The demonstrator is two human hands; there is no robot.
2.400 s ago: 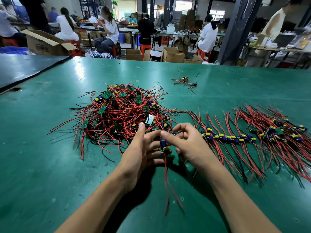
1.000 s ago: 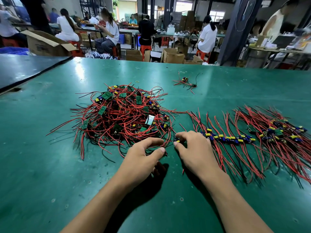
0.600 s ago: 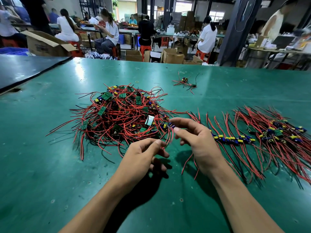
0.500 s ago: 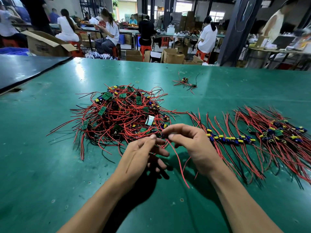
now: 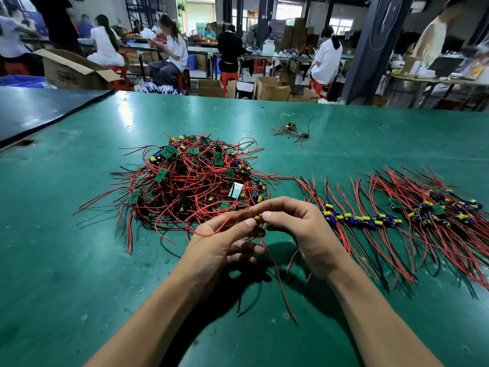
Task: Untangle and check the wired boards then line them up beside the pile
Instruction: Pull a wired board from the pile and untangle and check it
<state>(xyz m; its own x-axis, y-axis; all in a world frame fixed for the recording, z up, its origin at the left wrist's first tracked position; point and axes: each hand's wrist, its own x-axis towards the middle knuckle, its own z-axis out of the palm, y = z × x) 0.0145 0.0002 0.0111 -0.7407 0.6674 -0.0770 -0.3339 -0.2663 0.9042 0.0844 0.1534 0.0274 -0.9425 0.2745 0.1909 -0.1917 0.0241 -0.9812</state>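
Observation:
A tangled pile of small green boards [image 5: 195, 181] with red and black wires lies on the green table [image 5: 66, 260], just beyond my hands. My left hand [image 5: 225, 242] and my right hand [image 5: 299, 231] meet in front of the pile and pinch one wired board [image 5: 257, 219] between thumbs and fingers; only its yellow part shows. Its red wires loop over my left hand and hang down toward me. To the right, a row of laid-out boards [image 5: 370, 219] runs sideways, wires fanned out.
Two stray wired boards [image 5: 292, 129] lie farther back on the table. A dark mat [image 5: 39, 112] covers the far left corner. Beyond the table's far edge sit cardboard boxes [image 5: 68, 70] and several seated people at benches.
My right hand pulled a board out of the pile's near edge and brought it back to my left hand; both hands now hold it closer to me, wires trailing down.

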